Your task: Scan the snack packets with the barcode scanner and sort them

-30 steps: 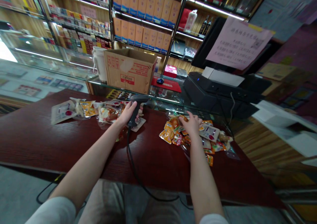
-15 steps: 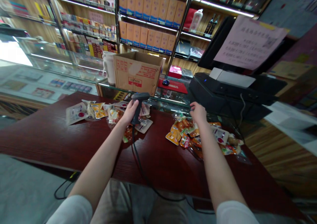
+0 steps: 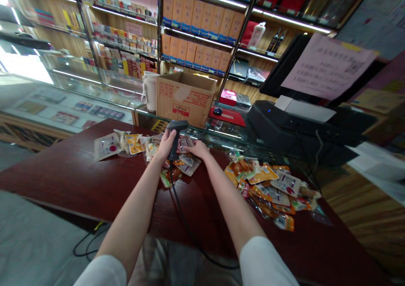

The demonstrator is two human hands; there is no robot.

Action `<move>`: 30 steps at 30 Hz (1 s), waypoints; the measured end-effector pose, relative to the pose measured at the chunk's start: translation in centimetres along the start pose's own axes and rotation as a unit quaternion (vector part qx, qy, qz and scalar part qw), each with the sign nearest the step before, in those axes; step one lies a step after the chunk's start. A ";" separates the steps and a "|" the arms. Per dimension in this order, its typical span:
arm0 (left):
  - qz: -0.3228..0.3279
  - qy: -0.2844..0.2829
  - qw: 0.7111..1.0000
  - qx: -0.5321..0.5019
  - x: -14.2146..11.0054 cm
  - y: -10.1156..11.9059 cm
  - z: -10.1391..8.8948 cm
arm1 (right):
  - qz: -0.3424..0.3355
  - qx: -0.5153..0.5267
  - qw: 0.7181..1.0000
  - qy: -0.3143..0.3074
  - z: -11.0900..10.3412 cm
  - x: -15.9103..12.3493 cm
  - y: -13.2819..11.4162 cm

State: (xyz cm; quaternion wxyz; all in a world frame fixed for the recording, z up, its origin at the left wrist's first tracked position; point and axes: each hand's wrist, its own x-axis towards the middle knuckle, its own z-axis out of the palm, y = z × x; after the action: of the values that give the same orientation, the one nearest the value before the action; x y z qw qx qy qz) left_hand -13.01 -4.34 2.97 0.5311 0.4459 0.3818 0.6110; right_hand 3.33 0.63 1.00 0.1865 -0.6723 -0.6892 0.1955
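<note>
Black barcode scanner (image 3: 176,126): light, stiff, gripped by the handle, my left hand's (image 3: 165,146) fingers closed around it.
Soft snack sachet (image 3: 185,141): slippery; my right hand's (image 3: 198,149) fingers lie extended on it, not pinching.

On the wooden counter (image 3: 79,184), a pile of snack packets (image 3: 268,193) lies to the right and a smaller pile (image 3: 126,144) to the left, with the left hand (image 3: 165,147) holding a barcode scanner (image 3: 176,139) above it and the right hand (image 3: 196,150) on it. Behind them, a cardboard box (image 3: 185,98) stands on a glass display case (image 3: 79,96), left of a computer mouse (image 3: 217,111) and a cash register (image 3: 278,128).
</note>
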 end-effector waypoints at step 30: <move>-0.090 -0.309 0.946 0.038 -4.1 -3.6 6.6 | -0.029 0.383 0.912 0.141 -4.0 -10.2 15.4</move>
State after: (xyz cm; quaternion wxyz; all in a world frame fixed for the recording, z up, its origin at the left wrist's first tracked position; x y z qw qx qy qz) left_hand -5.44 -7.94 1.08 0.6589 0.5964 0.2600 0.3776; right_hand 18.87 -9.17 -3.55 0.5306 -0.5496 -0.5473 0.3419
